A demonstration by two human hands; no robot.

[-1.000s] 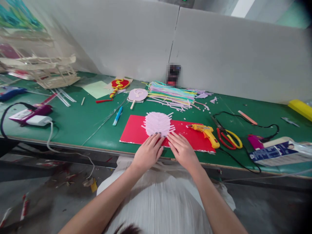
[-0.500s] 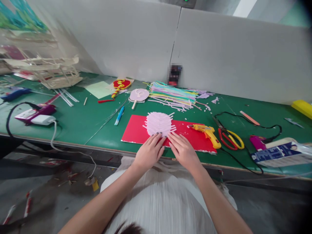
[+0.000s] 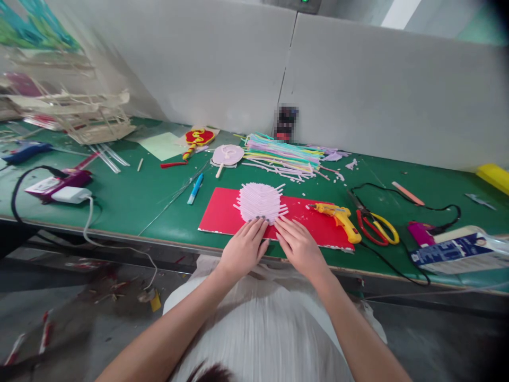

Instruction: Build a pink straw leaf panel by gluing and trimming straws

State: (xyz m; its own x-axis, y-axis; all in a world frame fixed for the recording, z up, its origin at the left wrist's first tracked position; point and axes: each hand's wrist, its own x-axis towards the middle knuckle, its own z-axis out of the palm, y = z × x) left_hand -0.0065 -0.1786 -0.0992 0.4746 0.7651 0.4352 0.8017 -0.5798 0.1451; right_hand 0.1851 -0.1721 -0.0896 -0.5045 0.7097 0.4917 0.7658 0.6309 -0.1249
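Pale lilac pipe cleaners laid side by side form a rounded, leaf-like piece (image 3: 260, 201) with loose ends sticking out at its edges. It lies on a red board (image 3: 220, 209) at the table's front edge. My left hand (image 3: 246, 244) rests its outstretched fingertips on the near edge of the piece. My right hand (image 3: 298, 244) lies flat beside it, fingers extended, tips at the piece's lower right edge. Neither hand is wrapped round anything. A yellow glue gun (image 3: 338, 216) lies on the board's right end, with red-and-yellow-handled scissors (image 3: 376, 225) just past it.
Behind the board lie a bundle of coloured pipe cleaners (image 3: 282, 156), a lilac fan-shaped piece (image 3: 228, 155) and a red-and-yellow one (image 3: 199, 138). A blue pen (image 3: 195, 189) is left of the board. A power strip (image 3: 59, 185) with cables stands at left; a blue package (image 3: 457, 250) lies at right.
My left fingertips have shifted very slightly and lie closer together on the near edge of the piece. Otherwise the hands and table things stay put.
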